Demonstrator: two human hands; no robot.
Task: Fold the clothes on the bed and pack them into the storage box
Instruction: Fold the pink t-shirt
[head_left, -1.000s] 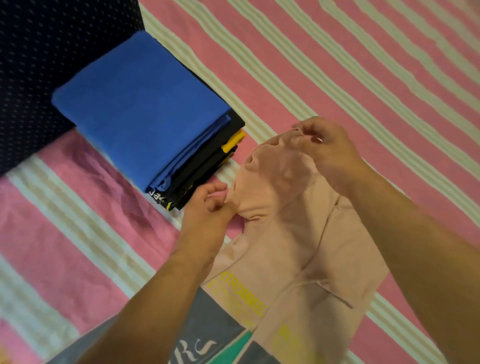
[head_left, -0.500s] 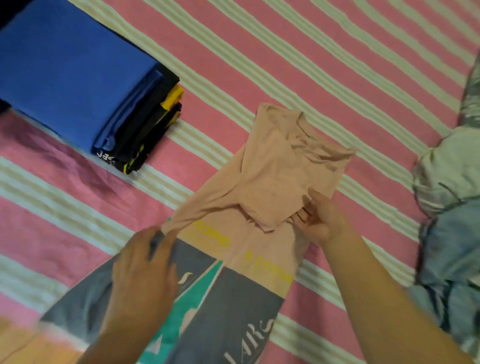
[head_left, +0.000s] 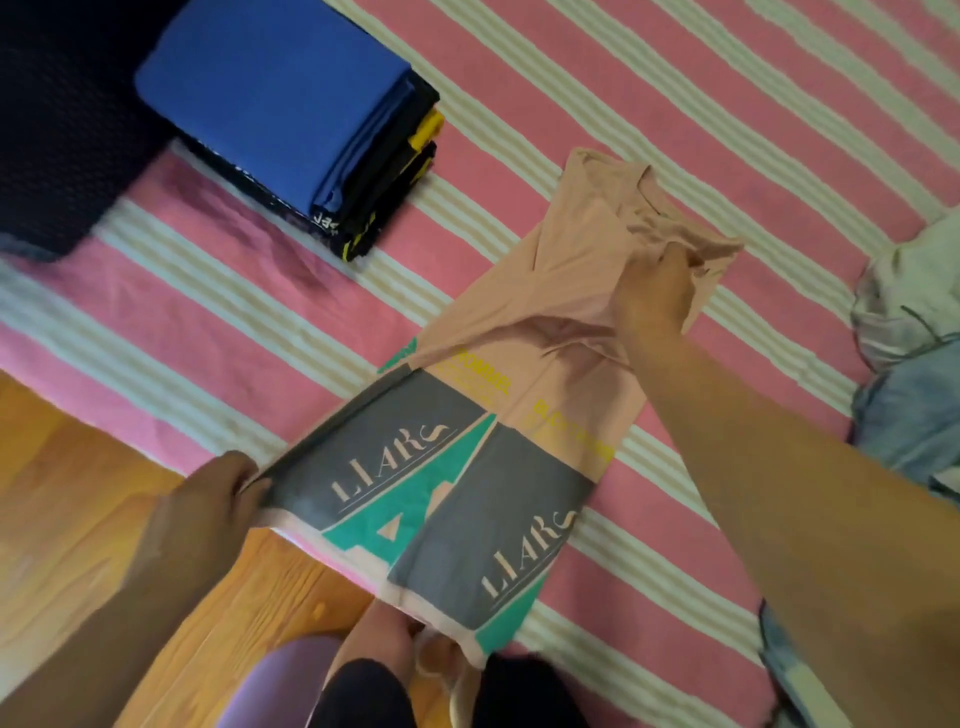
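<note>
A peach T-shirt (head_left: 566, 291) with grey and teal "LIARS" print lies folded lengthwise on the pink striped bed (head_left: 675, 104), its hem hanging over the bed's near edge. My left hand (head_left: 208, 514) pinches the hem's left corner at the bed edge. My right hand (head_left: 652, 296) grips the bunched fabric near the collar and shoulder. A stack of folded clothes (head_left: 291, 109) with a blue garment on top sits at the upper left. No storage box is in view.
Unfolded pale and light-blue clothes (head_left: 914, 332) lie heaped at the right edge. A dark dotted fabric (head_left: 57, 135) fills the upper left corner. Wooden floor (head_left: 93, 499) shows below the bed, with my legs (head_left: 363, 670) at the bottom.
My left hand moved from flat on the print to pinching the hem corner. My right hand shifted up toward the collar and took hold of the fabric there. The shirt is stretched longer.
</note>
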